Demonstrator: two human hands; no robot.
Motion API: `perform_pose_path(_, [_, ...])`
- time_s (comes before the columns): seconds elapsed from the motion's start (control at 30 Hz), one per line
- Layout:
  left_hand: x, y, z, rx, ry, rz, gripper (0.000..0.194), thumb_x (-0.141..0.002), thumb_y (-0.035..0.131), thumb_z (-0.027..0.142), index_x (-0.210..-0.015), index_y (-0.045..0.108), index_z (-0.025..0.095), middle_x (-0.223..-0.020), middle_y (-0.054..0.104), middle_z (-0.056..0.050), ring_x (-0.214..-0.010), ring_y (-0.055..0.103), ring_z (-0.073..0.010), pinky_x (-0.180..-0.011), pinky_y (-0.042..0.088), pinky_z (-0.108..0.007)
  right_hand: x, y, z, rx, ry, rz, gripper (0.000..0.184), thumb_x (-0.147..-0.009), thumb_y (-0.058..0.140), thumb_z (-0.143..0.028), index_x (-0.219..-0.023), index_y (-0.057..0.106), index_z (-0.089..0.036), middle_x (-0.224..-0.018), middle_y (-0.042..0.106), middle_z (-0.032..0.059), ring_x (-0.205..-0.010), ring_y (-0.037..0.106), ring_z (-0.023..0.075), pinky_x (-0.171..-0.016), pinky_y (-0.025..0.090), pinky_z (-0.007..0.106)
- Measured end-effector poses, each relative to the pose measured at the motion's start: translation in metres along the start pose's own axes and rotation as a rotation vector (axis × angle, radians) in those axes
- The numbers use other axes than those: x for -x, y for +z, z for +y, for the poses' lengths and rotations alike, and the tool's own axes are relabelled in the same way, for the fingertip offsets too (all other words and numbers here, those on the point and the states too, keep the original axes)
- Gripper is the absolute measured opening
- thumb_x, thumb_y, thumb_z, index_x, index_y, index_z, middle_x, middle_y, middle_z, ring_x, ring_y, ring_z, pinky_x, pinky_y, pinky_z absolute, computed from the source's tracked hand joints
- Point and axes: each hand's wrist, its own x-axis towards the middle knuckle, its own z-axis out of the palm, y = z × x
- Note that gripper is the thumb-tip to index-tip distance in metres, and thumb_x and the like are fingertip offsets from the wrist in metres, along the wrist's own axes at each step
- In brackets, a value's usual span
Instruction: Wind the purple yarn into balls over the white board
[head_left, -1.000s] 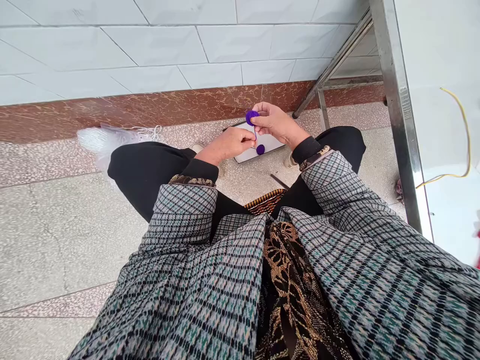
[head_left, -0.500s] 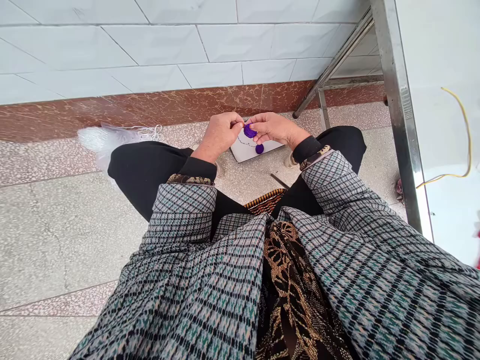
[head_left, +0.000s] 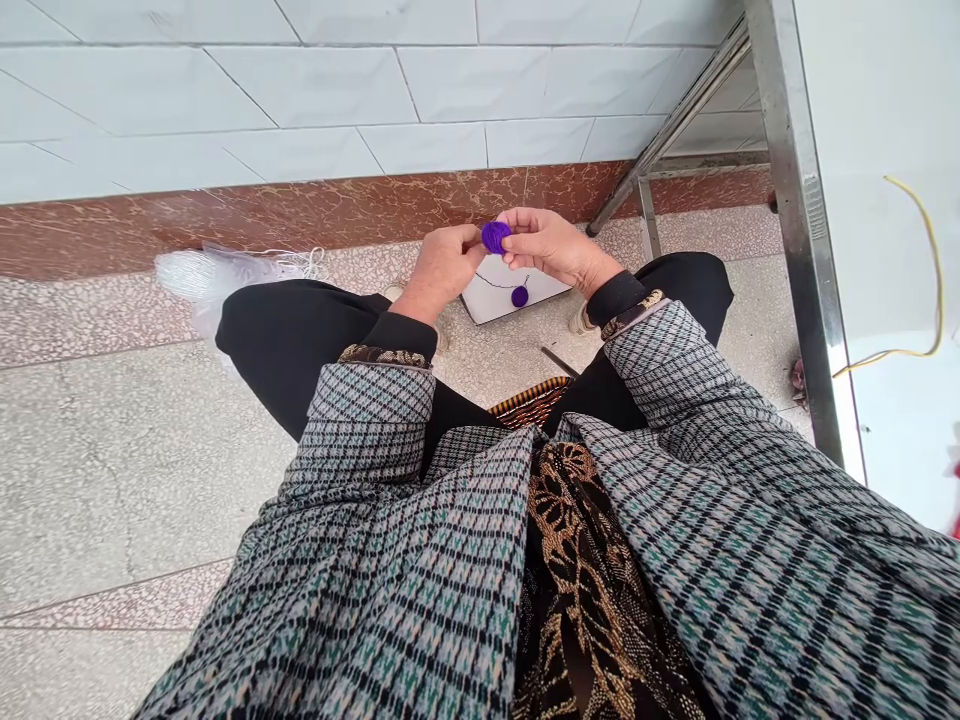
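Farther from me than before is now the larger purple ball (head_left: 496, 237), gripped between the thumb and fingers of my right hand (head_left: 551, 243). My left hand (head_left: 441, 264) is at its left side, fingertips closed together; whether they pinch yarn, I cannot tell. I count two purple balls: this one, and the smaller purple ball (head_left: 520, 296) on one white board (head_left: 496, 300). One woven basket (head_left: 531, 404) is nearer.

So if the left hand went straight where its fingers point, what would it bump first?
Probably the purple yarn ball in the right hand. The left hand points at it, maybe already touching; depth is hard to judge.
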Motion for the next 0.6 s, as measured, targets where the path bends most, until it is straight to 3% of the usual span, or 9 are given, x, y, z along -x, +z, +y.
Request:
perform_pose_path(0.2, [0.006, 0.010, 0.008, 0.007, 0.125, -0.185, 0.018, -0.094, 0.065, 0.024, -0.078, 0.071, 0.021, -0.074, 0.069, -0.003, -0.077, 0.063, -0.0215, -0.079, 0.051, -0.037, -0.011, -0.005, 0.009, 0.110, -0.009, 0.181, 0.030, -0.099, 0.078, -0.005, -0.092, 0.055, -0.022, -0.076, 0.058, -0.0047, -0.068, 0.057, 0.0098, -0.066, 0.052, 0.017])
perform_pose_path(0.33, [0.009, 0.006, 0.013, -0.014, 0.159, -0.173, 0.015, -0.092, 0.064, 0.022, -0.079, 0.073, 0.021, -0.082, 0.074, -0.005, -0.085, 0.067, -0.0237, -0.087, 0.055, -0.039, -0.007, 0.000, 0.007, 0.405, 0.066, 0.300, 0.037, -0.091, 0.077, 0.006, -0.086, 0.054, -0.023, -0.072, 0.056, -0.0037, -0.065, 0.053, 0.0131, -0.057, 0.044, 0.019])
perform_pose_path(0.43, [0.007, 0.000, 0.011, -0.025, 0.121, -0.083, 0.013, -0.093, 0.064, 0.021, -0.084, 0.074, 0.023, -0.092, 0.077, -0.007, -0.097, 0.070, -0.0261, -0.096, 0.056, -0.040, 0.001, 0.004, 0.001, 0.555, 0.181, 0.186, 0.035, -0.086, 0.075, 0.011, -0.082, 0.059, -0.020, -0.068, 0.057, -0.0028, -0.062, 0.051, 0.0130, -0.052, 0.040, 0.022])
perform_pose_path(0.53, [0.002, -0.004, 0.004, -0.022, 0.065, -0.015, 0.012, -0.094, 0.063, 0.021, -0.086, 0.073, 0.024, -0.094, 0.078, -0.007, -0.102, 0.070, -0.0268, -0.098, 0.056, -0.039, 0.006, 0.004, -0.002, 0.418, 0.179, 0.006, 0.031, -0.085, 0.078, 0.009, -0.084, 0.063, -0.018, -0.070, 0.060, -0.0032, -0.062, 0.053, 0.0115, -0.055, 0.044, 0.020])
perform_pose_path(0.6, [0.000, -0.004, -0.001, -0.008, 0.034, -0.007, 0.013, -0.094, 0.063, 0.021, -0.086, 0.072, 0.024, -0.091, 0.078, -0.006, -0.098, 0.070, -0.0260, -0.095, 0.056, -0.039, 0.006, 0.003, -0.002, 0.269, 0.130, -0.024, 0.030, -0.086, 0.084, 0.003, -0.088, 0.063, -0.019, -0.073, 0.062, -0.0041, -0.063, 0.055, 0.0103, -0.059, 0.048, 0.019])
